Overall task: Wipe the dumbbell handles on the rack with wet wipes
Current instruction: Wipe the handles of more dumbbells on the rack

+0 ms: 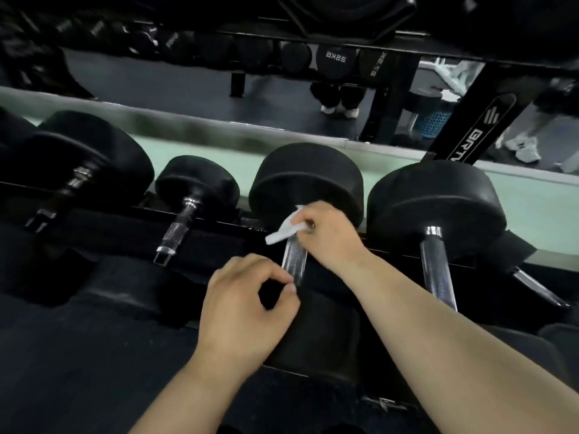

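One wet wipe lies round the far end of a knurled dumbbell handle, gripped there by the right hand.
Five dumbbells show on the rack: two left of the hands, the wiped one, and two beyond the right forearm, the last only partly seen. The right arm reaches forward, its fingers curled over the wipe and handle. The left hand is at the handle's near end with fingers curled; whether they pinch it I cannot tell.

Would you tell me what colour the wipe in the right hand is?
The wipe is white, clearest in the head view.
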